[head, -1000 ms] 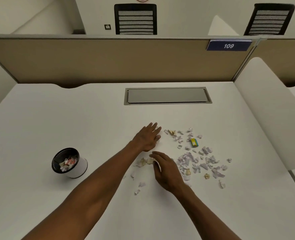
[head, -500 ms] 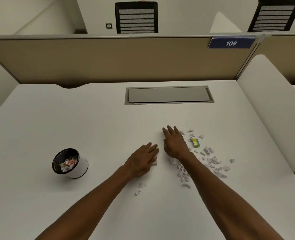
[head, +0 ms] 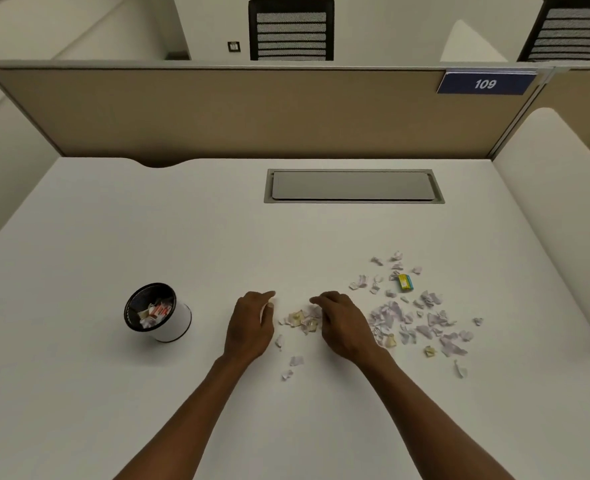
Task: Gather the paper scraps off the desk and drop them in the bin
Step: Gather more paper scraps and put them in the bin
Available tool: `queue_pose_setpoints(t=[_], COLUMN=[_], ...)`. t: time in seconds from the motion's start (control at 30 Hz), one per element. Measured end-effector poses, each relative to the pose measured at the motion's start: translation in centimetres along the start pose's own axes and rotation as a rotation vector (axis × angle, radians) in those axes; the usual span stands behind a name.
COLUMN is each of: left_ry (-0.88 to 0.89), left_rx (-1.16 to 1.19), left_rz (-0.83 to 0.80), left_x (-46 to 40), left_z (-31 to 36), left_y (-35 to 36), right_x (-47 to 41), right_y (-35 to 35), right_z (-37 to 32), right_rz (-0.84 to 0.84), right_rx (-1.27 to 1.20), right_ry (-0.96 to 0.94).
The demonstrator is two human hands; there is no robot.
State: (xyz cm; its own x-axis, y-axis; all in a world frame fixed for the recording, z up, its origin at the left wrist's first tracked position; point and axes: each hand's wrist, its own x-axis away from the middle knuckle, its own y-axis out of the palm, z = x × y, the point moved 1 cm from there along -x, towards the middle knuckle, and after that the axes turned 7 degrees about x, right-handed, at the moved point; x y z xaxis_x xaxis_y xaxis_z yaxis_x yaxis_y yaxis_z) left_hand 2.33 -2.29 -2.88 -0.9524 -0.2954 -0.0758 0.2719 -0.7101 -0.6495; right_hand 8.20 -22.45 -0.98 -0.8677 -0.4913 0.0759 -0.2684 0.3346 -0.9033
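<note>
So the bin has a few scraps in it already, but most paper scraps are on the surface, right of the hands. Left hand and right hand cup a small pile between them, fingers loosely curved, gripping nothing yet. Long way to go.

- Two bare forearms enter from the bottom edge of the frame, one left of centre, one right of centre.
- No sleeve shows on either arm; both are uncovered from the lower edge up to the wrist.
- The left hand is bare: no glove, ring or watch visible.
- The right hand is likewise bare, wrist unadorned.
</note>
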Motion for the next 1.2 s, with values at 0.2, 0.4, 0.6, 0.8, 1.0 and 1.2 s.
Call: queue_pose_setpoints(t=[0.2,0.4,0.6,0.8,1.0,1.2], left_ry=[-0.077,-0.016,-0.119,-0.142,-0.116,-0.052], left_rx=[-0.036,0.122,0.121,0.054,0.052,0.041], left_rz=[-0.074,-0.159,0.019,-0.383,-0.387,-0.269], left_x=[2.4,3.9,5.2,6.9,6.3,6.1], left_z=[0.1,1.7,-0.2,-1.7,0.1,1.2], left_y=[0.5,0.8,-1.2,-1.3,0.1,-0.2], right_x=[0.6,2.6,3.9,4.2,3.9,4.2], right_y=[0.2,0.8,-0.1,1.4,1.6,2.3], right_z=[-0.9,-2.1,-0.2,-0.7,-2.6,-3.9], right_rz=[-0.102,-0.12,-0.065,-0.206,-0.296,-0.189], right_rx=[0.166,0.073,0.135,0.21,0.211,0.083], right_ry=[-0.039,-0.133,0.027,-0.069,-0.155,-0.152])
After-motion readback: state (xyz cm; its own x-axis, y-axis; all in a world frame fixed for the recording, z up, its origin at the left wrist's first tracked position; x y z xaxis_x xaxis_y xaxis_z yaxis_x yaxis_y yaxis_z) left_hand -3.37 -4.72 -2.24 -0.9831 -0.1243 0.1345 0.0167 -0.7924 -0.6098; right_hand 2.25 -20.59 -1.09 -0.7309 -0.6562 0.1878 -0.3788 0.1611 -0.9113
